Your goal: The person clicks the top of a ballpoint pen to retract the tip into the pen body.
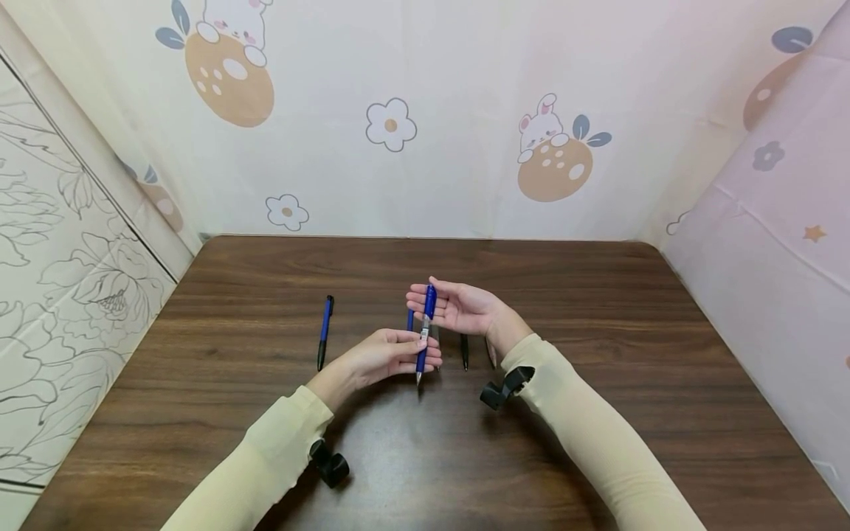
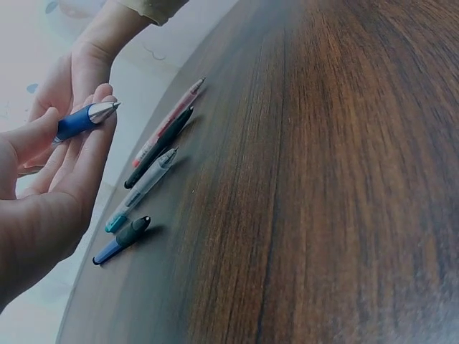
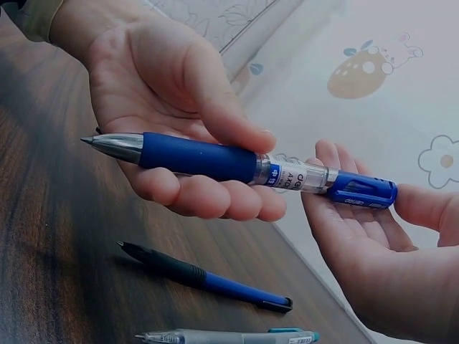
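A blue pen with a clear middle point(image 1: 425, 332) is held across both hands, its metal tip toward the table's front edge. My left hand point(image 1: 388, 358) pinches its lower half, thumb on top and fingers beneath. At the upper end, my right hand point(image 1: 468, 308) has its fingers straight behind the barrel; in the right wrist view the right thumb touches the end of the blue cap part point(image 3: 362, 190). Under the hands lie a blue-and-black pen point(image 3: 215, 279), a clear pen with a teal end point(image 2: 143, 188), a black pen point(image 2: 161, 147) and a pink pen point(image 2: 171, 120).
Another blue-and-black pen point(image 1: 325, 332) lies apart on the left of the brown wooden table point(image 1: 564, 273). A patterned curtain point(image 1: 451, 192) hangs behind the table's far edge, with more patterned cloth at both sides.
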Demonstrator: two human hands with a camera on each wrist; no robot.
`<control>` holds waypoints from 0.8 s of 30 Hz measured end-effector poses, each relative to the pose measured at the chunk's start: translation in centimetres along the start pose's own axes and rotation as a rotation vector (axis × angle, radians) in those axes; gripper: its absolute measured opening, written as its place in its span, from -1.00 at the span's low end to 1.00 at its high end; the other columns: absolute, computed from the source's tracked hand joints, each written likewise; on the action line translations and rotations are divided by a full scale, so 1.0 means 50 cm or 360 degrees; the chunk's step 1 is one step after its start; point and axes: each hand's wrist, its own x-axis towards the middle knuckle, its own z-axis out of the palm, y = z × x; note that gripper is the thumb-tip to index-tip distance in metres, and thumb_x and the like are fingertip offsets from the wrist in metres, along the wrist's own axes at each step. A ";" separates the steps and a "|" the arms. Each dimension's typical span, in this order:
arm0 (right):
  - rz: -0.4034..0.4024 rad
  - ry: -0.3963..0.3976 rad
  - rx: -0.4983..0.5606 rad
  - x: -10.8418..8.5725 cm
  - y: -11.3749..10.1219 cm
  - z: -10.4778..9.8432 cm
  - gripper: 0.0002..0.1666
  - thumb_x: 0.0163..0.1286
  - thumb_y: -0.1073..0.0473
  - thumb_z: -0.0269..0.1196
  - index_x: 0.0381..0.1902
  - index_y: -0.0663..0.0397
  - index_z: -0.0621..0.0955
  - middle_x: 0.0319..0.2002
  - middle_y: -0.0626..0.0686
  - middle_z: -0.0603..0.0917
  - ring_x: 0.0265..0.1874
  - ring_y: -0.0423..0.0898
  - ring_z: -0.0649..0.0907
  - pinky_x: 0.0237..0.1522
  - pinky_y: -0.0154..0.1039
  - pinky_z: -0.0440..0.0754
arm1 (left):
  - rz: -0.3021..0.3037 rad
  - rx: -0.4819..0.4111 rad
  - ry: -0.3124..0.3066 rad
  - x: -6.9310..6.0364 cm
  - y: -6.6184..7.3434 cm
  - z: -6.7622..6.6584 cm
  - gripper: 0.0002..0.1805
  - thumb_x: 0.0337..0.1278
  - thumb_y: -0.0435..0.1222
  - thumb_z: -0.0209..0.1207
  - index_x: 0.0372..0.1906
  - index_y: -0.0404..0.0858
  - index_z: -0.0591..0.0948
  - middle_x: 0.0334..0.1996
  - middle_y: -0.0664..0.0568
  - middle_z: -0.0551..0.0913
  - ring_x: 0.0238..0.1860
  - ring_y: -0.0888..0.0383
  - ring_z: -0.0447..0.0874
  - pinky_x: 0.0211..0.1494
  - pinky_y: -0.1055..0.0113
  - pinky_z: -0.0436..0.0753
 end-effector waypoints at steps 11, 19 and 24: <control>0.0003 -0.0005 0.0038 0.000 0.005 -0.001 -0.36 0.57 0.03 -0.12 0.47 0.20 0.12 -0.08 0.10 0.73 -0.05 -0.08 0.72 0.07 -0.24 0.68 | 0.0021 0.0037 0.0022 0.000 0.005 0.001 -0.60 0.44 -0.39 -0.07 0.18 -0.64 0.37 -0.26 0.02 0.75 -0.13 0.18 0.75 0.11 0.25 0.69; 0.0026 0.0003 0.0117 0.003 0.012 -0.005 -0.59 0.56 0.04 -0.08 0.11 0.18 0.53 -0.08 0.08 0.74 -0.03 -0.11 0.71 0.08 -0.23 0.68 | -0.0007 0.0069 0.0049 0.001 0.006 -0.001 -0.63 0.43 -0.39 -0.07 0.13 -0.63 0.40 -0.29 0.02 0.76 -0.16 0.17 0.76 0.11 0.21 0.69; 0.0003 0.0014 0.0166 0.005 0.007 -0.004 -0.60 0.56 0.05 -0.07 0.06 0.18 0.56 -0.10 0.09 0.75 -0.05 -0.11 0.72 0.05 -0.24 0.68 | 0.0010 0.0092 0.0078 0.005 0.011 -0.001 -0.62 0.43 -0.38 -0.06 0.14 -0.64 0.40 -0.29 0.01 0.76 -0.17 0.17 0.76 0.13 0.19 0.68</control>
